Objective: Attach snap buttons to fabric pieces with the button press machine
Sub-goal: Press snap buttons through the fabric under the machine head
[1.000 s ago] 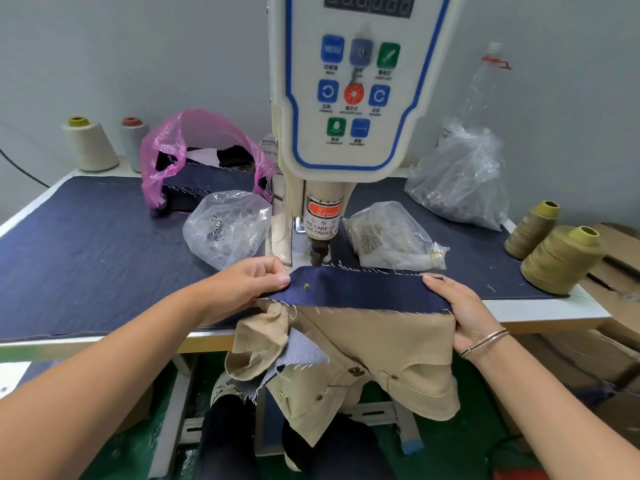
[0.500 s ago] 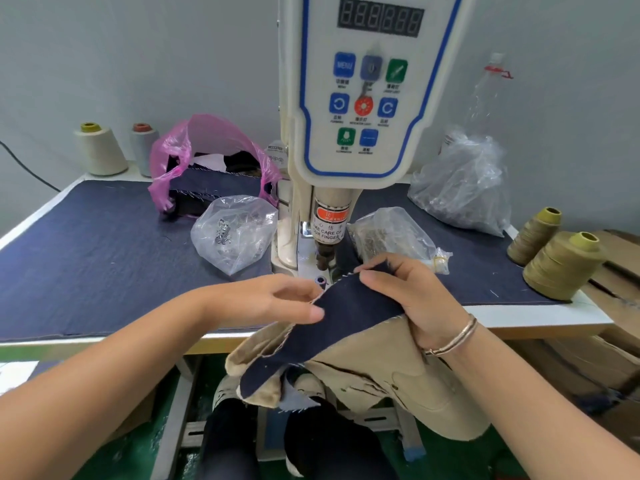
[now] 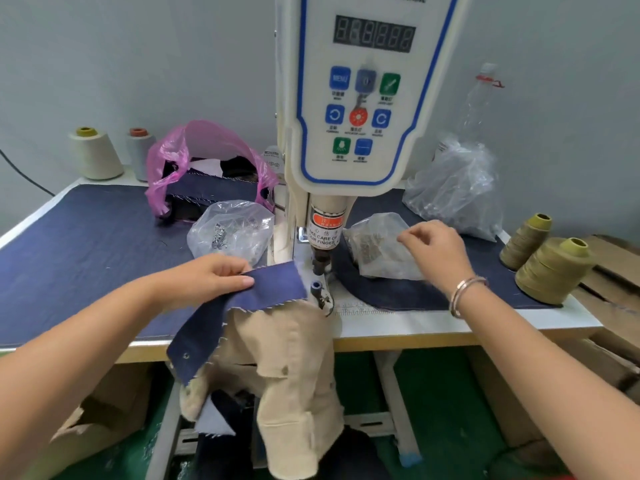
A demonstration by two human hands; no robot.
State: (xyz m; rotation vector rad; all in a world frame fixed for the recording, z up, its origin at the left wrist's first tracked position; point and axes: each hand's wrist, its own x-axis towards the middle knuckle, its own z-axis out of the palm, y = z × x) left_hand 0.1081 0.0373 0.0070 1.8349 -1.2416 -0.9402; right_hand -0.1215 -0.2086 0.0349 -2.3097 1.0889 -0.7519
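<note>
From my seat I see the left hand [image 3: 211, 275] pinching the navy denim strip [image 3: 239, 306] — thumb on top, fingers curled under — just left of the cream button press machine [image 3: 349, 133]. The strip's upper end lies beside the machine's lower die post [image 3: 316, 286]; its lower end, with a small metal snap [image 3: 186, 356] set in it, droops over the table edge [image 3: 450, 336] onto beige corduroy fabric [image 3: 287, 368] hanging below. The right hand [image 3: 436, 251] hovers over the small clear plastic bag of brass-coloured snap parts [image 3: 375, 247] — fingers loosely curled; I can't tell whether it holds anything.
</note>
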